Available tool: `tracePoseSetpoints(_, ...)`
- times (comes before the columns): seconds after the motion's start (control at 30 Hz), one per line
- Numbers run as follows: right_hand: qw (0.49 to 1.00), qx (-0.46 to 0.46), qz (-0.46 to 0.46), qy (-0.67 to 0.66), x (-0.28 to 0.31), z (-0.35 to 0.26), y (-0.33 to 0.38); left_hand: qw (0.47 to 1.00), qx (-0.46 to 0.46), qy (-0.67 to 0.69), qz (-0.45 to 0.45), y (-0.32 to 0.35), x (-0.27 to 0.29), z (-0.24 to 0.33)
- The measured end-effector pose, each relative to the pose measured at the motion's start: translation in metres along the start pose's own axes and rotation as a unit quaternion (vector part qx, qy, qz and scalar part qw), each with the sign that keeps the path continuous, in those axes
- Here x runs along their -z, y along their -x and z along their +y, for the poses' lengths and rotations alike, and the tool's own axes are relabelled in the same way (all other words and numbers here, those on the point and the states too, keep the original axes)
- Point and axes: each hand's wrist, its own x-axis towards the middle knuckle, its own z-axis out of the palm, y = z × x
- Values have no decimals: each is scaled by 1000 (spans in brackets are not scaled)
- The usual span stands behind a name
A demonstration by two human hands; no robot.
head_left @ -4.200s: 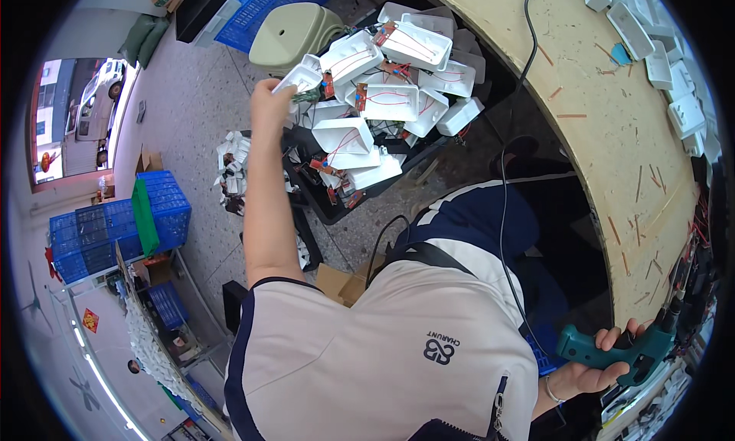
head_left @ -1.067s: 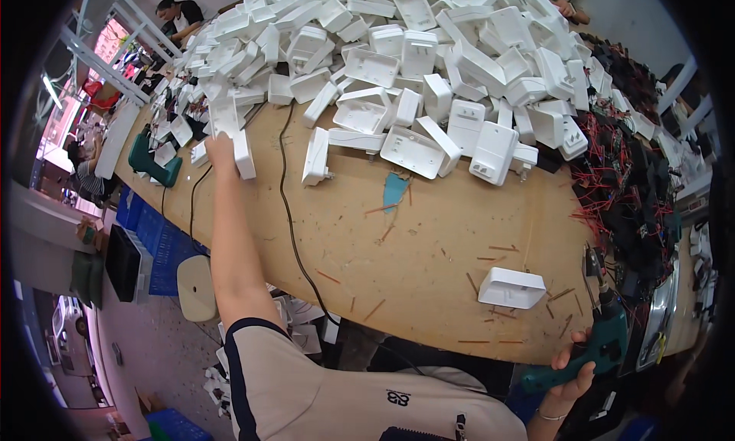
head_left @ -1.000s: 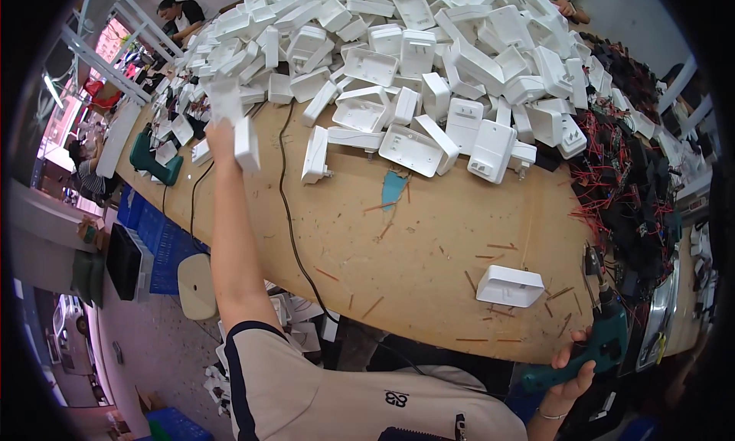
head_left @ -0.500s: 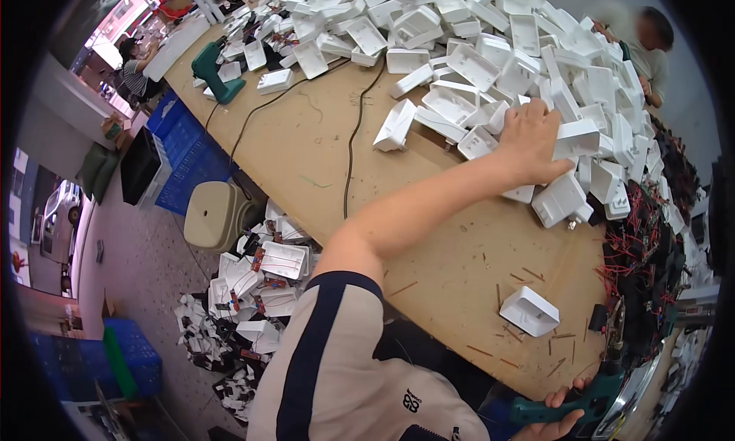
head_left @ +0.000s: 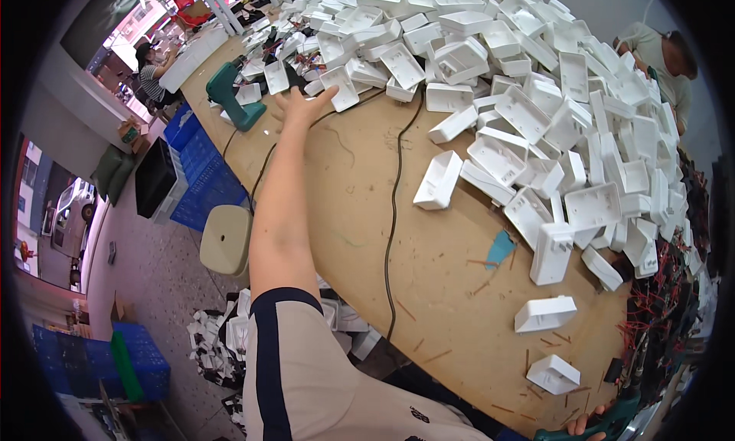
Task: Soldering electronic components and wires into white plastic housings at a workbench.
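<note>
My left hand (head_left: 303, 110) reaches out over the far left of the table, fingers spread. It is just in front of an open white plastic housing (head_left: 339, 88), and a bit of white shows between its fingers; what lies under the palm is hidden. A green pistol-shaped power tool (head_left: 234, 99) lies to its left. At the lower right edge, my right hand (head_left: 588, 426) is closed around a green power screwdriver (head_left: 612, 419), partly cut off by the picture. Two white housings, one (head_left: 545, 314) behind the other (head_left: 554, 374), rest on the board near that tool.
A large heap of white housings (head_left: 528, 112) covers the table's far side. Red-wired black parts (head_left: 662, 303) line the right edge. A dark cable (head_left: 395, 211) crosses the tabletop (head_left: 344, 227). On the left are a beige stool (head_left: 226, 240) and blue crates (head_left: 203, 188). Two people sit farther off.
My left hand has left the heap on the right and swung to the far left. Another white housing now stands near the right front, and a teal scrap shows. The view has shifted.
</note>
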Motion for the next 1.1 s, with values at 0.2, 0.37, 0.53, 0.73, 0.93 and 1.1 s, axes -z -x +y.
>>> tracePoseSetpoints(0.2,999,-18,8,28,-39,12,-26,994,-3,-54,-92,-17,-27,0)
tracePoseSetpoints(0.37,998,-8,10,58,-33,11,-29,999,-17,-34,-28,12,-33,13)
tracePoseSetpoints(0.53,996,9,17,87,-41,9,-28,996,-89,21,18,-14,-38,-18)
tracePoseSetpoints(0.73,995,34,48,82,-28,2,-15,911,61,407,36,-46,-19,-75)
tracePoseSetpoints(0.93,996,-10,67,52,35,-18,17,931,-2,357,-81,-26,-6,-64)
tracePoseSetpoints(1.1,995,43,52,68,-33,-3,-3,938,-24,304,-164,-35,-11,-54)
